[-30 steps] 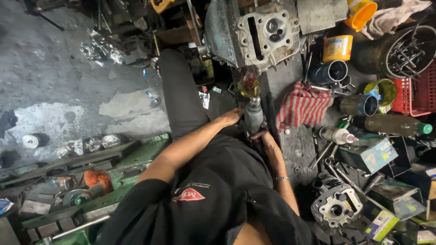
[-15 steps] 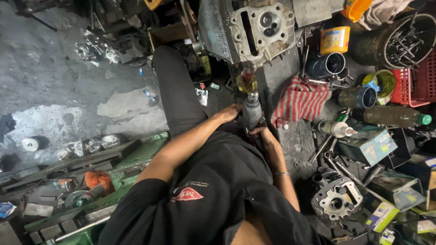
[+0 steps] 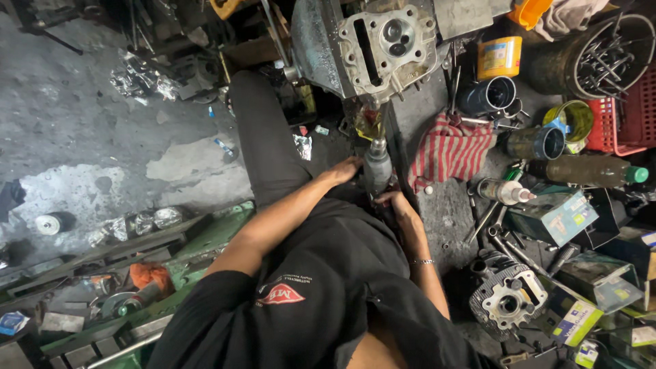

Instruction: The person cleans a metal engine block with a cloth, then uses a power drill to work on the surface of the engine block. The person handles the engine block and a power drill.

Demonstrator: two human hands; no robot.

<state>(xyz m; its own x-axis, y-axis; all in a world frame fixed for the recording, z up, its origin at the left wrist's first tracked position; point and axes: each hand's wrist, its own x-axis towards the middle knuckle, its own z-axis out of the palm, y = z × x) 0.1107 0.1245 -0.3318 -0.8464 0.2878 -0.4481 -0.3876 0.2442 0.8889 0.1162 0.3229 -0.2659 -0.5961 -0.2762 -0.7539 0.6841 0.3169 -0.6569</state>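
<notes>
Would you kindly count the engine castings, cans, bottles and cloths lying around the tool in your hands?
Engine castings: 2, cylinder head and finned cylinder
Cans: 4, orange can, dark can, yellow can, blue-rimmed can
Bottles: 2, green-capped bottle, spray bottle
Cloths: 1, striped cloth
Total: 9

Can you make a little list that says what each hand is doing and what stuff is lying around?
left hand: rests on the grey power tool
right hand: grips the tool's lower end
tool tip: points at the metal engine head
beside the tool: red striped rag
right side: cans, green-capped bottle, boxes, finned cylinder
floor: grey, stained
</notes>
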